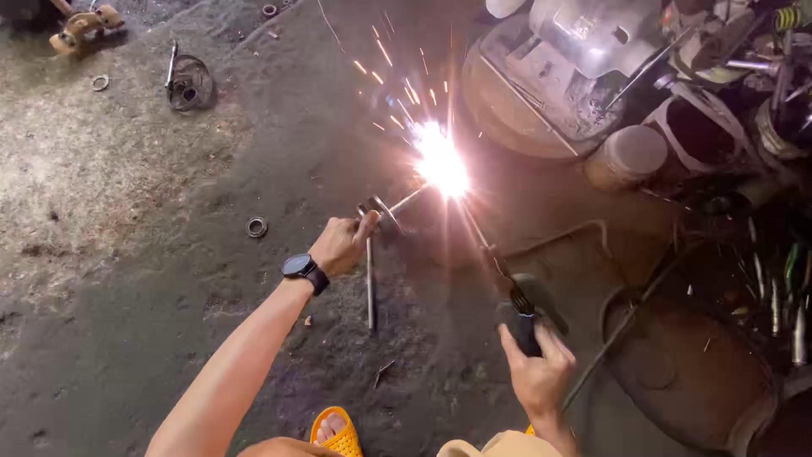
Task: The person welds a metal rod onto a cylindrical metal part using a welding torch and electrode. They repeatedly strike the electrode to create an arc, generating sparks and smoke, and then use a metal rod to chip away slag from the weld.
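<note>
My left hand, with a black watch on its wrist, grips a thin metal rod assembly on the concrete floor; a round disc sits at its top end. My right hand is closed on the dark handle of a welding electrode holder. Its electrode reaches up to a bright white arc at the tip of the rod, and orange sparks fly upward from it.
A bearing ring lies left of the rod. A wire fan guard and small rings lie at top left. Engine parts and a metal can crowd the top right. A dark round drum stands at lower right. My orange sandal shows below.
</note>
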